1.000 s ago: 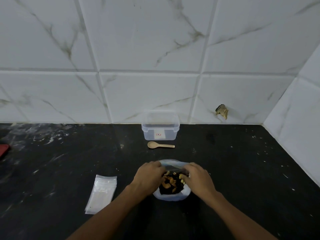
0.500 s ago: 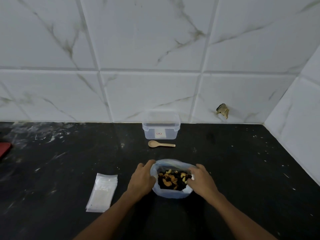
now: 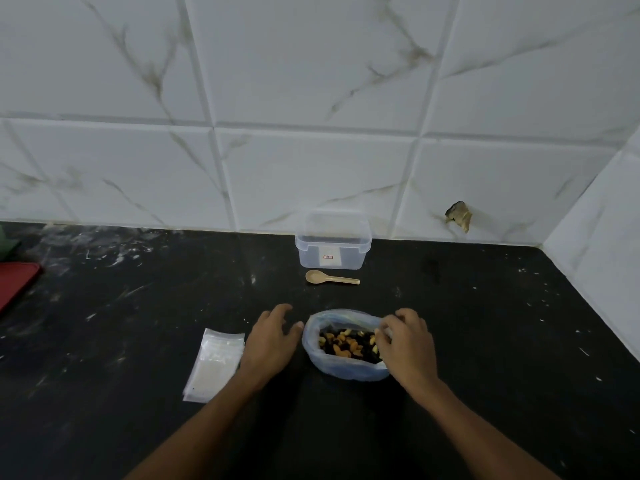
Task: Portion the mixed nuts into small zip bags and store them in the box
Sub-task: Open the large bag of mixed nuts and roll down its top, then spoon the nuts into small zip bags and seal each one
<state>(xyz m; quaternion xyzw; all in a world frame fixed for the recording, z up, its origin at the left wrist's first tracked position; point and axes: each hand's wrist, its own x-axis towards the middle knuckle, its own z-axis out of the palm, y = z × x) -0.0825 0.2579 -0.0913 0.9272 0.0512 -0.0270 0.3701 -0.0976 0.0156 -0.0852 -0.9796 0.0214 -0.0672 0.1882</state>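
You are at the opening step: the big bag of mixed nuts [image 3: 346, 344] sits just below the middle of the frame with its mouth rolled wide, and nothing has been portioned yet, judging by how things lie; your right hand [image 3: 407, 344] pinches the bag's right rim with curled fingers, holding the mouth open; your left hand [image 3: 273, 337] hangs beside the bag's left rim with fingers loosely spread and gripping nothing, its thumb close to the plastic, though whether it touches I cannot tell. The stack of small zip bags [image 3: 216, 363] lies flat to the left of that hand, untouched; the spoon [image 3: 330, 278] rests above the nuts, just in front of the clear box [image 3: 332, 244], which stands against the wall with its lid on. Your next move likely calls for peeling one zip bag off the stack and opening it, then fetching the spoon; the thin bags cling together, so separate a single one carefully; keep the nut bag upright, since its soft sides may slump and spill.
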